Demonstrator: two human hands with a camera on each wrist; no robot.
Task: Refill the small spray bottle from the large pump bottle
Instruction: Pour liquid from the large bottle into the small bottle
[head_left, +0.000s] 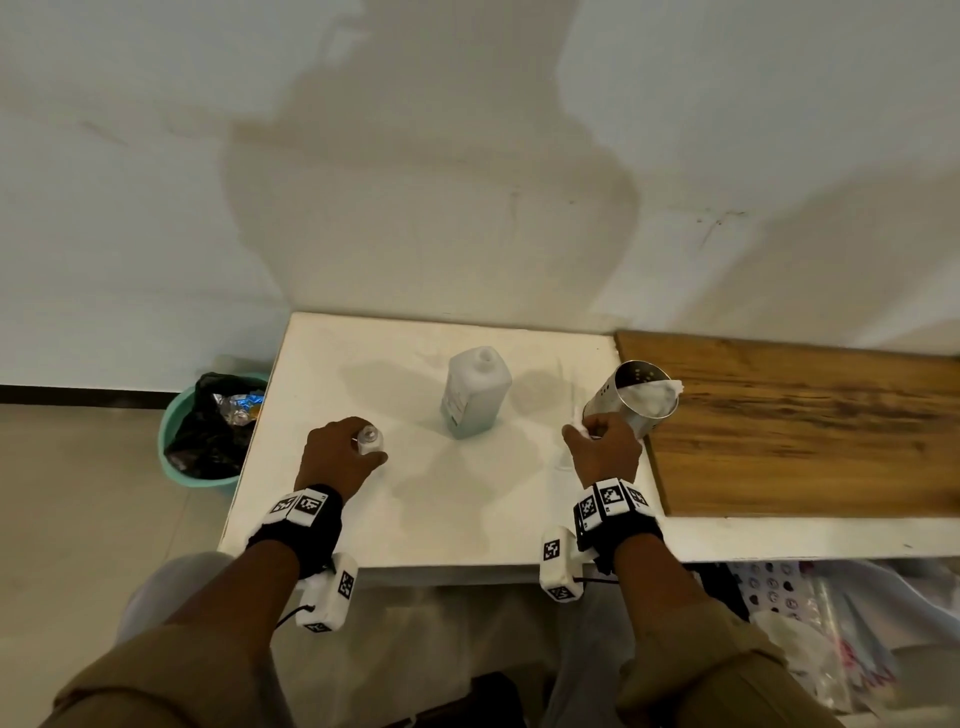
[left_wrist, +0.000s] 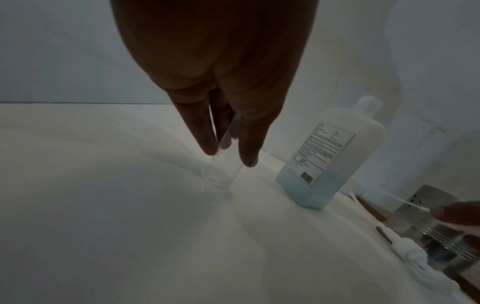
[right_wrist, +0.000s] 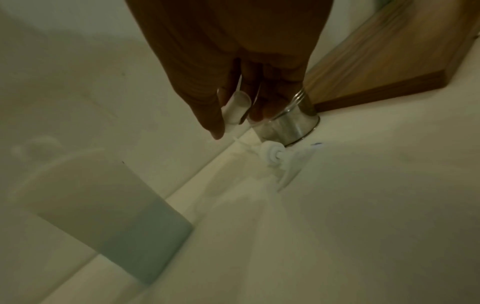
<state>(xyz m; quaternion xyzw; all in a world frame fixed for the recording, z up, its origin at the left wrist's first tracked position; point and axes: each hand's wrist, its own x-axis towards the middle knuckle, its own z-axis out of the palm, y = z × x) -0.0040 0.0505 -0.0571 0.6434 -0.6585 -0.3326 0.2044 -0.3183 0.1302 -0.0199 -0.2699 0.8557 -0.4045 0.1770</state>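
My left hand (head_left: 371, 448) grips the small clear spray bottle (head_left: 370, 438), which stands uncapped on the white table (head_left: 441, 519); the left wrist view shows my fingers (left_wrist: 207, 144) round its sides (left_wrist: 221, 172). The large white bottle (head_left: 475, 395) stands behind it with its mouth open and a little blue liquid (left_wrist: 306, 191) at the bottom. My right hand (head_left: 592, 428) pinches a small white spray cap (right_wrist: 235, 111) next to a metal cup (head_left: 639, 395). The white pump head (right_wrist: 272, 155) lies on the table beside the cup's base.
A white cloth is stuffed in the perforated metal cup. A wooden board (head_left: 805, 415) covers the table to the right of it. A green bin (head_left: 208, 431) with a black bag stands on the floor at the left. Plastic bags (head_left: 831, 623) lie under the table's right side.
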